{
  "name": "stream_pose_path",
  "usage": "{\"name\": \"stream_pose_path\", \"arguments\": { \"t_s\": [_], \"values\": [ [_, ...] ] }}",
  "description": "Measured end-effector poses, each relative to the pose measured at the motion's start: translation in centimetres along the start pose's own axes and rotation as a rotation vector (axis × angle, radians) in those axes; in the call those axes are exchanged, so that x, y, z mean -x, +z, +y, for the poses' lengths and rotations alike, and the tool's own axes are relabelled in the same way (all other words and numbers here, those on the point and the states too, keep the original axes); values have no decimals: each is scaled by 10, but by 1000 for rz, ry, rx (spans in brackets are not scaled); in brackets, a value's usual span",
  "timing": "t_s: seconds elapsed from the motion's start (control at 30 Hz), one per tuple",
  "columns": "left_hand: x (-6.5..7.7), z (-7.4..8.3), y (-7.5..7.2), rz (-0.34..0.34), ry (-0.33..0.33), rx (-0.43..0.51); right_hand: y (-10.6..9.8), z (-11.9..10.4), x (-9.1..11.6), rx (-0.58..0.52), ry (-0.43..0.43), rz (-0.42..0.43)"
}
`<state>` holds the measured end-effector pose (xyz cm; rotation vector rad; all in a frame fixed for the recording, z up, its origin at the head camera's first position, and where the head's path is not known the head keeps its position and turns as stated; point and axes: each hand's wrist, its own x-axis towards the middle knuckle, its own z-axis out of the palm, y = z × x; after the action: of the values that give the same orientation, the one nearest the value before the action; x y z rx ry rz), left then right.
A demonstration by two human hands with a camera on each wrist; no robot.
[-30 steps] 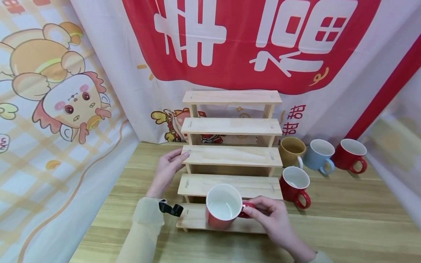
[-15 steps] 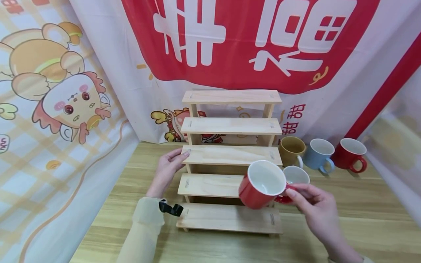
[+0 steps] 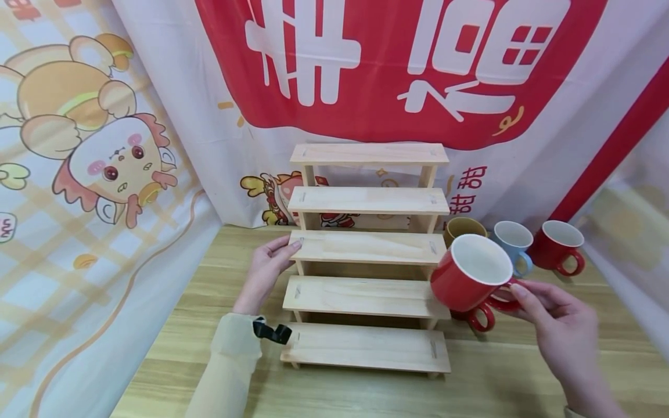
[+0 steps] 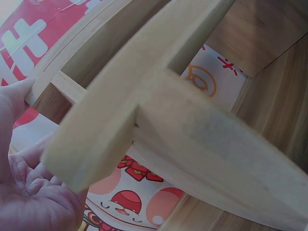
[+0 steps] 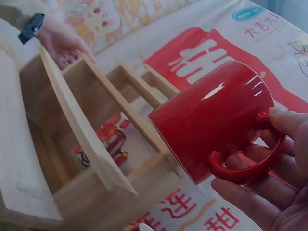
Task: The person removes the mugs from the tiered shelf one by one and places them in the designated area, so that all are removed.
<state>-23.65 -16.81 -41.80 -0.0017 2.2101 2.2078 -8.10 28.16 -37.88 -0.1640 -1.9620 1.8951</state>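
Note:
My right hand (image 3: 561, 319) holds a red mug (image 3: 460, 284) with a white inside by its handle, thumb on top. The mug is raised beside the right end of a five-tier wooden step shelf (image 3: 366, 247), slightly tilted. In the right wrist view, fingers of the right hand (image 5: 279, 178) go through and around the handle of the mug (image 5: 211, 115). My left hand (image 3: 263, 270) grips the left end of the shelf's middle tier, thumb on the board's top. Close up in the left wrist view, the left hand (image 4: 43, 197) is at the shelf's side.
Right of the shelf stand a mustard mug (image 3: 462, 225), a light blue mug (image 3: 513, 237) and a red mug (image 3: 554, 249). Another red mug (image 3: 482, 318) is mostly hidden behind the held one. A printed cloth (image 3: 313, 122) hangs behind the shelf.
My right hand has lifted the red mug off the lowest tier and carried it right, past the shelf's end toward the other mugs. The left hand has stayed on the shelf.

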Motion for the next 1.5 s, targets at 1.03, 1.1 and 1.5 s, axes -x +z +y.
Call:
{"name": "stream_pose_path", "arguments": {
  "t_s": [1.03,1.1,1.5],
  "values": [
    [0,-1,0,-2,-2,-11,-70,42,-56,-145,113,311],
    [0,-1,0,-3,-4,-9,-73,51,-57,-104,141,301],
    [-1,-1,0,3,4,-6,-76,98,-51,-155,169,245]
  ]
}}
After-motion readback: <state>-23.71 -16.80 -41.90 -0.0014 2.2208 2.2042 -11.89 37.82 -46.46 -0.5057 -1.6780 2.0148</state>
